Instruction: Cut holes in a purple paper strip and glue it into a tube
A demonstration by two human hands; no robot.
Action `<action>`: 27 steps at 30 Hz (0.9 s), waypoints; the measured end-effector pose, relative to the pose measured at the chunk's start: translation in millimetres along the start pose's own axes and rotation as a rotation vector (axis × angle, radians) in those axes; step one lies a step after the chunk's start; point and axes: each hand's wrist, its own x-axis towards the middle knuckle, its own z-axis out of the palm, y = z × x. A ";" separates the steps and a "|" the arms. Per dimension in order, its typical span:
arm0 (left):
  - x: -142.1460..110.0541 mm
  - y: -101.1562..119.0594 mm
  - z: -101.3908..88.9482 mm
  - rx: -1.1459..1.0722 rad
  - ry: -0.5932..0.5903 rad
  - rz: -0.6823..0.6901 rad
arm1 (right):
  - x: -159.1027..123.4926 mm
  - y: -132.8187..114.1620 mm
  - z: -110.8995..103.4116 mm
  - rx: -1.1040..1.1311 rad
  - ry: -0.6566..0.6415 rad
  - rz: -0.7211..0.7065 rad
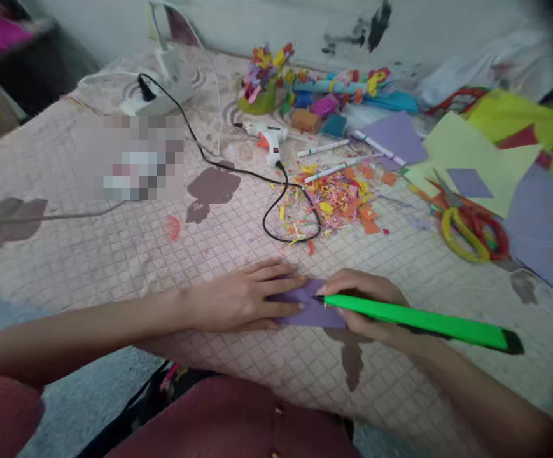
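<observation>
A small purple paper piece (310,310) lies on the quilted cloth near the front edge. My left hand (242,298) lies flat on its left part, fingers stretched out and pressing it down. My right hand (369,308) is closed around a long bright green marker (419,321). The marker's dark tip touches the purple paper, and its capped end points right.
A pile of coloured paper scraps (336,200), a white glue gun (273,141) with a black cord, two white pens (324,148), scissors with yellow and red handles (469,229), purple and yellow paper sheets (476,159) and a pot of paper flowers (259,86) lie further back.
</observation>
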 end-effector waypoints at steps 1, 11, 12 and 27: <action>0.6 0.2 -0.8 0.001 -0.003 -0.002 | -0.8 0.1 0.2 -0.003 -0.006 0.004; 2.5 0.3 -3.8 -0.010 -0.010 -0.007 | -2.5 -0.8 -1.0 -0.008 -0.031 0.014; 2.6 0.3 -3.9 -0.009 -0.014 -0.008 | -2.3 -1.5 -1.2 -0.008 -0.031 0.014; 2.3 2.9 -4.0 0.017 -0.016 -0.021 | 0.4 -5.6 -0.3 -0.058 -0.054 -0.026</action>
